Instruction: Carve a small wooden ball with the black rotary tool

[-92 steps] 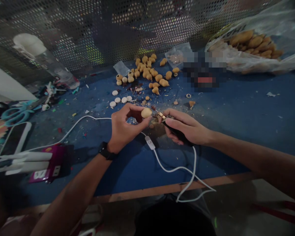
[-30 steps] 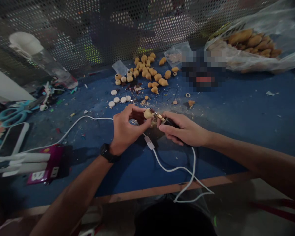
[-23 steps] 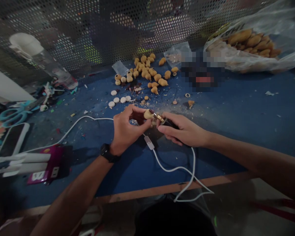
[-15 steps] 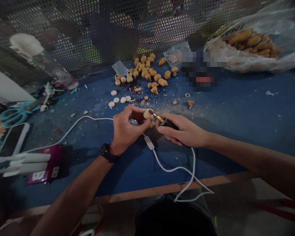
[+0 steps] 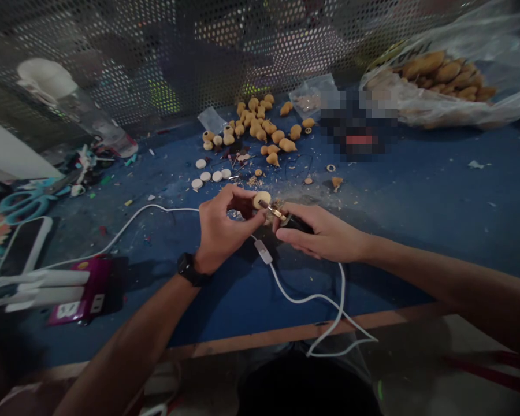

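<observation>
Between thumb and fingers, my left hand [image 5: 230, 218] pinches a small pale gourd piece [image 5: 260, 200], its round face turned to the right. My right hand [image 5: 323, 231] wraps around a black-handled rotary tool [image 5: 298, 223] with a brass-coloured collet and a thin metal bit. The bit's tip lies at the face of the gourd piece; whether it touches I cannot tell. A white cord [image 5: 340, 289] runs down from under my right hand. Its inline switch [image 5: 263, 252] lies on the blue table below my hands.
Small gourds [image 5: 255, 124] are heaped behind my hands, with white discs [image 5: 217, 176] and shavings nearer. A clear bag of gourds [image 5: 450, 78] lies at back right. Scissors [image 5: 26, 199], a phone [image 5: 23, 245] and a purple power strip [image 5: 93, 289] with plugs are at left.
The tool in my right hand has shifted slightly, its bit now lower across the gourd piece. The piece's round face shows more openly. My left hand has hardly moved.
</observation>
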Available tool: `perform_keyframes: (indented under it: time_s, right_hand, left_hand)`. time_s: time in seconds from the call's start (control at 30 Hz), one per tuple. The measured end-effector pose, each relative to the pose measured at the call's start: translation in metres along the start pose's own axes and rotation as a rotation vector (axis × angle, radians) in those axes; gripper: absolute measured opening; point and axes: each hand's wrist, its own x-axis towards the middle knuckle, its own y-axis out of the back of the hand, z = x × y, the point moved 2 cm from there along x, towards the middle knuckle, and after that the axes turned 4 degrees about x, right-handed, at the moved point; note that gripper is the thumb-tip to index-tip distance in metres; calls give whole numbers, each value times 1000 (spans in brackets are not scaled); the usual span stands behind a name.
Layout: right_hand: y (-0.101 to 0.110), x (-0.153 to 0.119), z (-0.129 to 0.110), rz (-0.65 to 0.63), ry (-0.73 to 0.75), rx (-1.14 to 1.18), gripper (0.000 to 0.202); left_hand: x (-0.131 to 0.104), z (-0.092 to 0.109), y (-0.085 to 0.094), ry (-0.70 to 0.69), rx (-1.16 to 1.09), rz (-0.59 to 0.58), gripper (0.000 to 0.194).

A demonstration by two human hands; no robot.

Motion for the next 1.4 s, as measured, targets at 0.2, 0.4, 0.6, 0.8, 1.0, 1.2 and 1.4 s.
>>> perform_keyframes:
  time_s: [0.2, 0.4, 0.6, 0.8, 1.0, 1.2, 1.4]
  right_hand:
    - [0, 0, 0, 21, 15, -7, 25]
    - [1, -1, 0, 45, -14, 10, 26]
    - [0, -1, -2, 35, 22, -52, 24]
    - [0, 0, -2, 7, 45, -77, 26]
    - [1, 0, -1, 46, 34, -75, 24]
    - [1, -1, -1, 68, 17, -66, 26]
    - [2, 0, -2, 40, 42, -119, 25]
  left_hand:
    - [-1, 0, 0, 3, 10, -5, 18]
    - [-2, -2, 0, 22, 31, -20, 20]
    - [0, 1, 0, 14, 45, -8, 17]
    - [0, 1, 0, -3, 0, -8, 17]
    - [-2, -2, 0, 14, 37, -15, 17]
    - [-1, 1, 0, 18, 48, -4, 18]
    - [0, 1, 0, -7, 46, 2, 18]
